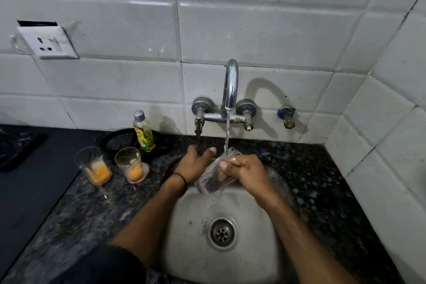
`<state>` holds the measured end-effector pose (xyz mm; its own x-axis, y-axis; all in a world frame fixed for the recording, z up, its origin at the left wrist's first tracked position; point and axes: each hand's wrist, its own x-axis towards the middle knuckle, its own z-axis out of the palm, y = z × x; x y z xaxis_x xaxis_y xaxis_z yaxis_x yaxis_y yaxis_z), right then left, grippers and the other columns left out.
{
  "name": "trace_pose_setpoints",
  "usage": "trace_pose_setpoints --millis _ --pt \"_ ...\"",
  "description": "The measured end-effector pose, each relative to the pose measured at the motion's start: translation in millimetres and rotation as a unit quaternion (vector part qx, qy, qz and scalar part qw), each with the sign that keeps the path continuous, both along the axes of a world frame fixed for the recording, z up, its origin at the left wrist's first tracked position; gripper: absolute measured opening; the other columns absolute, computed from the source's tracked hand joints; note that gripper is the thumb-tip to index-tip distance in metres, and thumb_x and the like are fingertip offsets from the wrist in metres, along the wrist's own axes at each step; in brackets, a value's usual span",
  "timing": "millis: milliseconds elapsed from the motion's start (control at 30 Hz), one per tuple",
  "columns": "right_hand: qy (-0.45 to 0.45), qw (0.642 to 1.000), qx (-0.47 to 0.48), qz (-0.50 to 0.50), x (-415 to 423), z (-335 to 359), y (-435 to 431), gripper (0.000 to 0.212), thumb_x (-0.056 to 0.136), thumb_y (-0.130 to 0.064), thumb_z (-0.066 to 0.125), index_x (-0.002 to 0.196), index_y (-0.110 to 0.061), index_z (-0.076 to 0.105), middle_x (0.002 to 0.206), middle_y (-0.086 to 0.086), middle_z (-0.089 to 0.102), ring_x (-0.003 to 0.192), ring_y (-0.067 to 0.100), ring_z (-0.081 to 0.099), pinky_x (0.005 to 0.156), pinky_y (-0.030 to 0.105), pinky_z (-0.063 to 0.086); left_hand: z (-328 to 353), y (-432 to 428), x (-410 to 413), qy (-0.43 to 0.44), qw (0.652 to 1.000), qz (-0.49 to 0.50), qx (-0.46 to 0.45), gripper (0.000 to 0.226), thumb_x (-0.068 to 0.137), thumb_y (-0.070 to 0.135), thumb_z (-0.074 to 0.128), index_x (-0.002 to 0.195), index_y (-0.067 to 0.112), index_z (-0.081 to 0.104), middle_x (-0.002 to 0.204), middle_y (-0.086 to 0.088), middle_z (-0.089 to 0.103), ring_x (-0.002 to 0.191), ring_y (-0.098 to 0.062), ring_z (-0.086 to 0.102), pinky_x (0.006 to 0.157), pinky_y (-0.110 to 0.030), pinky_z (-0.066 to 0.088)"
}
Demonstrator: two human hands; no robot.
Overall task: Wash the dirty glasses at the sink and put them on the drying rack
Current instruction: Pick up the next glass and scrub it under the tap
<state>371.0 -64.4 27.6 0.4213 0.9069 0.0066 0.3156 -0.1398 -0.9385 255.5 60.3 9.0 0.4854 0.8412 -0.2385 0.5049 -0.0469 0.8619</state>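
Here, my right hand (247,172) had its grip wrapped firmly around a clear glass (215,174), which I held tilted over the steel sink (260,249) with its mouth up under the tap (231,85). Water ran from the spout into the glass and spilled out below toward the drain (222,233). My left hand (196,165) lay against the far side of the glass, fingers spread wide and thumb raised, its grip loose rather than closed. A dark band sat on that wrist.

On the dark speckled bench (80,210), left of the sink, stood two dirty glasses, well apart from my hands: the left dirty glass (94,165) and the right dirty glass (131,165), both upright with orange residue at the bottom. Behind them stood a bottle of yellow dish liquid (143,131), in front of a dark round pan (119,143).
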Motion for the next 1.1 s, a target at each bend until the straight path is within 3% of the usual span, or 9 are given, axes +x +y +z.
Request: trace_pose_setpoints --millis 133,267,400,533,667,733,833,967,1100 --pt "0.242 0.968 0.035 -0.048 1.1 -11.1 -9.3 0.022 0.096 -0.01 0.059 0.083 -0.002 0.075 0.072 0.015 0.073 0.066 0.02 0.069 0.066 0.025 0.056 -7.5 -27.0 -25.9 -0.156 0.986 -0.058 -0.029 0.009 0.093 0.023 0.066 0.097 0.025 0.074 0.096 0.005 0.077 0.098 -0.017 0.071 0.084 -0.027 0.055" --pt "0.413 0.905 0.08 -0.066 -1.0 -24.5 -11.2 0.02 0.086 -0.021 0.061 0.082 -0.004 0.07 0.069 0.01 0.069 0.063 0.017 0.063 0.064 0.027 0.051 3.5 -40.9 -36.9 -0.237 0.969 -0.056 -0.046 0.028 0.082 0.015 0.078 0.109 0.017 0.073 0.102 -0.001 0.077 0.098 -0.019 0.072 0.085 -0.029 0.056" --pt "0.561 0.813 0.104 -0.115 -19.7 -37.4 -6.0 0.025 0.093 -0.025 0.059 0.076 -0.012 0.071 0.065 0.004 0.068 0.057 0.017 0.065 0.069 0.038 0.052 8.7 -39.9 -31.6 -0.319 0.947 -0.045 -0.018 0.043 0.074 0.007 0.084 0.114 0.011 0.068 0.114 -0.008 0.072 0.109 -0.028 0.067 0.094 -0.039 0.054" --pt "0.66 0.721 0.124 -0.172 -37.3 -51.6 3.2 0.029 0.098 -0.03 0.057 0.083 -0.008 0.071 0.071 0.007 0.069 0.063 0.022 0.068 0.067 0.039 0.058 10.3 -39.6 -18.0 -0.323 0.945 -0.06 0.009 0.053 0.069 0.002 0.086 0.117 0.008 0.064 0.114 -0.011 0.071 0.104 -0.019 0.067 0.09 -0.029 0.054" --pt "0.702 0.673 0.074 -0.221 -46.0 -53.4 8.8 0.03 0.102 -0.023 0.051 0.077 -0.011 0.062 0.059 0.002 0.057 0.045 0.012 0.054 0.04 0.02 0.046 9.0 -40.0 -8.2 -0.276 0.956 -0.099 -0.003 0.049 0.069 0.004 0.087 0.113 0.013 0.066 0.105 -0.002 0.074 0.099 -0.012 0.069 0.088 -0.025 0.054" --pt "0.701 0.674 0.035 -0.231 -46.9 -54.0 7.4 0.029 0.102 -0.017 0.05 0.073 -0.015 0.055 0.052 -0.004 0.048 0.035 0.004 0.044 0.029 0.016 0.029 9.0 -37.1 -8.7 -0.239 0.963 -0.129 -0.01 0.05 0.069 0.01 0.088 0.114 0.012 0.066 0.104 -0.002 0.075 0.097 -0.011 0.07 0.087 -0.024 0.054" --pt "0.675 0.704 -0.021 -0.22 -47.5 -54.5 1.8 0.025 0.102 -0.015 0.049 0.078 -0.014 0.055 0.062 -0.002 0.047 0.035 0.002 0.042 0.027 0.015 0.023 5.8 -37.1 -10.2 -0.202 0.967 -0.154 -0.01 0.05 0.072 0.011 0.087 0.117 0.009 0.064 0.102 0.0 0.074 0.092 -0.005 0.069 0.081 -0.019 0.053" --pt "0.478 0.847 -0.103 -0.209 -56.1 -54.4 -5.7 0.033 0.105 -0.032 0.042 0.093 -0.009 0.063 0.075 0.008 0.064 0.053 0.015 0.053 0.039 0.023 0.038 -2.6 -40.7 -10.1 -0.208 0.971 -0.114 -0.03 0.047 0.075 0.017 0.085 0.115 0.014 0.062 0.107 0.0 0.072 0.099 -0.01 0.07 0.085 -0.023 0.056" --pt "0.236 0.956 -0.069 -0.16 -54.8 -60.5 -19.9 0.03 0.101 -0.023 0.039 0.116 -0.021 0.064 0.114 0.003 0.072 0.1 0.021 0.067 0.082 0.04 0.058 -7.3 -35.9 -12.4 -0.215 0.972 -0.075 -0.05 0.047 0.075 0.023 0.085 0.115 0.017 0.062 0.109 -0.002 0.073 0.102 -0.014 0.07 0.093 -0.034 0.057"
